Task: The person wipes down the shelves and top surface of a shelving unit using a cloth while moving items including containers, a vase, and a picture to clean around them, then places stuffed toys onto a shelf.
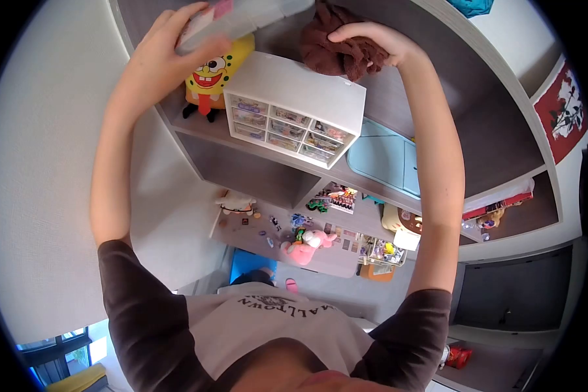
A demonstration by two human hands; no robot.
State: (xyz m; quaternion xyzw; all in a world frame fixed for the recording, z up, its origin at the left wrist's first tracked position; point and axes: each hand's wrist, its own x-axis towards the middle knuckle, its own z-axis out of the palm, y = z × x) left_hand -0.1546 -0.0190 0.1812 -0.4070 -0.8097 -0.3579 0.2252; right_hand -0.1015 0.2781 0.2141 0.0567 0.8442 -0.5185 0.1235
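High at the shelf, my left hand [151, 62] grips a translucent plastic box [251, 18] with a pink patch by my fingers; the upper edge of the view cuts it off. My right hand [393, 44] is closed on a bunched dark brown cloth [326, 47], thumb on top. Just below the cloth stands a white drawer cabinet [300, 75] with several small clear drawers of little items. A yellow cartoon plush [209, 78] sits left of the cabinet, partly behind my left hand and the box.
A light blue flat case [382, 157] lies right of the cabinet on the grey shelf [258, 149]. Lower down, a surface carries a pink plush [304, 248], small figures and cards. A blue step [245, 264] is by my feet. A white wall [52, 163] borders the left.
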